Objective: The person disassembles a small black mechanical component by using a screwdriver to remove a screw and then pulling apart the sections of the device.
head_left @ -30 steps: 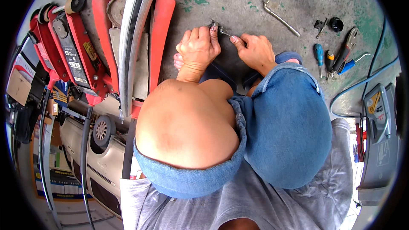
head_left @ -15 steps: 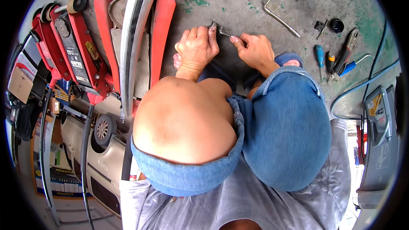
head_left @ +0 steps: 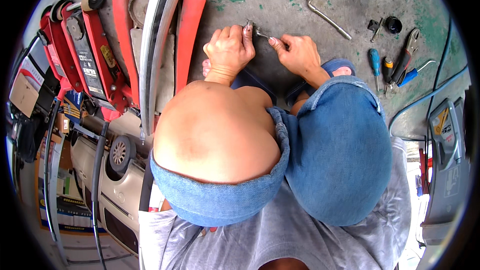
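with our left hand (head_left: pixel 227 50) we pinch a small metal part (head_left: pixel 249 22), with our right hand (head_left: pixel 298 55) a thin metal piece (head_left: pixel 262 34) just right of it (if they touch, we cannot tell), left of the angled wrench (head_left: pixel 327 17), so the work seems begun but unfinished.

I'm seeing bare concrete floor (head_left: pixel 280 2) stretching through the upper middle of the frame, giving me room to pass above the left hand (head_left: pixel 229 47) and right hand (head_left: pixel 299 55). A small metal piece (head_left: pixel 261 34) is spanning the gap between them. At upper left, a red jack (head_left: pixel 189 35) and a silver-and-black bar (head_left: pixel 162 20) are walling off that side. A bent wrench (head_left: pixel 327 15) is obstructing the upper right, pliers (head_left: pixel 406 58) are crowding beyond it, and bent knees (head_left: pixel 212 120) are blocking below.
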`<act>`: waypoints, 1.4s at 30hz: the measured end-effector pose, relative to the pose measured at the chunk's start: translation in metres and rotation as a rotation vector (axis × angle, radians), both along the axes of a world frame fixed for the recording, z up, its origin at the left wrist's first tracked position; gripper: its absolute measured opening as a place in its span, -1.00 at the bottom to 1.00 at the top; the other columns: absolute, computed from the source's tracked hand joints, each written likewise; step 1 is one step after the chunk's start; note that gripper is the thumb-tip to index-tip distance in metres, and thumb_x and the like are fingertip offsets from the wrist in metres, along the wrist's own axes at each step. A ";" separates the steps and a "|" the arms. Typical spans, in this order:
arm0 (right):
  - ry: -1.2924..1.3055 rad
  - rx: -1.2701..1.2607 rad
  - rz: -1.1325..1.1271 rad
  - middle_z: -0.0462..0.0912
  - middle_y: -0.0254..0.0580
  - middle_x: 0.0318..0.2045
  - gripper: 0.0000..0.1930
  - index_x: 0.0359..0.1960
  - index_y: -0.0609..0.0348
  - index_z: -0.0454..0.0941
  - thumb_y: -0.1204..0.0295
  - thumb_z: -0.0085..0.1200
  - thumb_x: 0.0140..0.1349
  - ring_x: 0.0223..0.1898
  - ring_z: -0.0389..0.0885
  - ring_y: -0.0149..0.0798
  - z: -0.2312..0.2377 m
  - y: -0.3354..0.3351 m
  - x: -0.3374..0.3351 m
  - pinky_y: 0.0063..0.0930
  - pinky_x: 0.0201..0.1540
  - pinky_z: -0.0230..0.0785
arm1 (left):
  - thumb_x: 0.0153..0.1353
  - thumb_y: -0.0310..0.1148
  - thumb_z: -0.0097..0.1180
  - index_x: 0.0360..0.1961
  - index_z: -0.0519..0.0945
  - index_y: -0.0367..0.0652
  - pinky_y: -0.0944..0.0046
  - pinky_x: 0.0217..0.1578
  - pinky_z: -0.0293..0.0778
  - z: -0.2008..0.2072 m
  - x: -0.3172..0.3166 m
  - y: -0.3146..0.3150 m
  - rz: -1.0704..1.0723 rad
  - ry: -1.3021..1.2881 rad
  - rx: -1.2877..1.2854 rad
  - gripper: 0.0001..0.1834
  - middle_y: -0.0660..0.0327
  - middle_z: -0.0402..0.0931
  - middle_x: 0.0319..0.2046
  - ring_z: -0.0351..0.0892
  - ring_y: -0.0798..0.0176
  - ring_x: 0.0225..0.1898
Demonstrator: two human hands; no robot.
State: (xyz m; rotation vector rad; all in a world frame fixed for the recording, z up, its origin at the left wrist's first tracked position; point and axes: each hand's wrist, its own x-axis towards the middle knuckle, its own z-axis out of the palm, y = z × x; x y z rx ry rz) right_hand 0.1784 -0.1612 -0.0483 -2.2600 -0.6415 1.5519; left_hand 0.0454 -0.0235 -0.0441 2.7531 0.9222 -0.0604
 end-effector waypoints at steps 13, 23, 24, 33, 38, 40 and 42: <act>0.028 -0.004 0.031 0.71 0.15 -0.41 -0.52 -0.31 0.14 0.74 -0.06 0.08 0.32 -0.26 0.71 0.21 0.009 0.008 0.009 0.04 -0.15 0.53 | 0.29 -0.18 0.19 -0.54 0.56 -0.10 -0.04 -0.59 0.47 0.002 0.000 0.002 -0.022 -0.031 -0.024 -0.70 0.12 0.59 -0.57 0.59 -0.04 -0.54; -0.114 -0.050 0.082 0.71 0.20 -0.35 -0.53 -0.27 0.20 0.71 0.01 -0.01 0.38 -0.17 0.68 0.27 0.035 0.004 0.003 0.08 -0.06 0.50 | 0.37 -0.07 0.06 -0.45 0.68 -0.17 -0.16 -0.43 0.52 0.010 0.011 0.003 0.109 0.005 -0.246 -0.59 -0.09 0.59 -0.60 0.64 -0.24 -0.48; -0.121 -0.051 0.088 0.70 0.21 -0.33 -0.55 -0.26 0.21 0.70 0.04 -0.02 0.38 -0.15 0.67 0.28 0.037 0.002 0.003 0.08 -0.03 0.48 | 0.37 -0.07 0.06 -0.45 0.68 -0.17 -0.16 -0.43 0.52 0.010 0.008 0.002 0.117 0.001 -0.252 -0.59 -0.09 0.59 -0.60 0.64 -0.24 -0.48; -0.309 0.157 0.156 0.68 0.26 -0.31 -0.84 -0.18 0.29 0.48 0.45 -0.02 0.31 -0.18 0.64 0.38 0.047 -0.024 -0.004 0.16 -0.14 0.48 | 0.40 0.00 0.01 -0.38 0.69 -0.18 -0.16 -0.28 0.54 0.017 0.009 0.007 0.128 0.044 -0.395 -0.53 -0.11 0.62 -0.55 0.66 -0.28 -0.37; -0.528 0.221 0.308 0.65 0.16 -0.44 -0.86 -0.22 0.23 0.51 0.50 0.02 0.20 -0.33 0.69 0.26 0.053 -0.025 -0.007 0.07 -0.32 0.56 | 0.40 -0.02 0.02 -0.36 0.68 -0.19 -0.17 -0.26 0.52 0.017 0.007 0.001 0.117 0.067 -0.400 -0.55 -0.12 0.64 -0.50 0.66 -0.28 -0.35; -0.539 0.221 0.378 0.66 0.12 -0.42 -0.83 -0.23 0.23 0.51 0.50 0.06 0.13 -0.37 0.70 0.20 0.064 -0.020 -0.008 0.02 -0.33 0.58 | 0.40 -0.03 0.03 -0.38 0.67 -0.18 -0.16 -0.29 0.52 0.011 0.004 -0.005 0.100 -0.014 -0.332 -0.57 -0.11 0.64 -0.49 0.66 -0.27 -0.38; -0.547 0.199 0.409 0.66 0.11 -0.41 -0.81 -0.23 0.24 0.52 0.49 0.07 0.11 -0.38 0.71 0.19 0.064 -0.017 -0.010 0.00 -0.34 0.58 | 0.40 -0.03 0.03 -0.40 0.67 -0.18 -0.15 -0.32 0.53 0.011 0.004 -0.006 0.102 -0.012 -0.305 -0.57 -0.09 0.64 -0.51 0.65 -0.26 -0.40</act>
